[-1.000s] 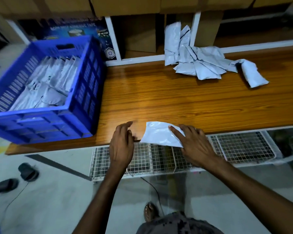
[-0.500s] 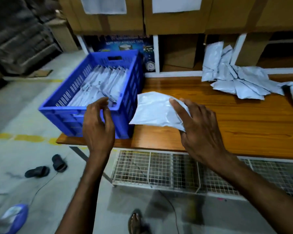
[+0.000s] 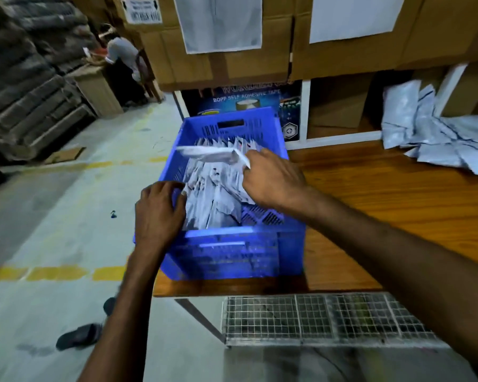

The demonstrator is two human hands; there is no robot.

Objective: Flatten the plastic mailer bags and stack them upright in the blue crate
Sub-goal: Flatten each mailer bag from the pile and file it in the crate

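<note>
While the blue crate (image 3: 232, 255) sits on the left end of the wooden table (image 3: 398, 202), it holds a row of grey-white mailer bags (image 3: 213, 205) standing on edge, packed from the far wall toward the near one. A bare patch of slotted floor shows at the near right corner.

Right hand (image 3: 273, 180): above the crate's middle, fingers and thumb closed in a pinch on one end of a single mailer (image 3: 210, 155). It lies roughly level over the standing row and reaches toward the left wall, blurred.

Left hand (image 3: 158, 213): at the near left corner, fingers curled over the crate's left rim, tips against the outermost bags. Whether they press the bags or only hook the rim cannot be told.

A loose pile of mailers (image 3: 436, 142) lies at the table's far right, well apart from the crate.
</note>
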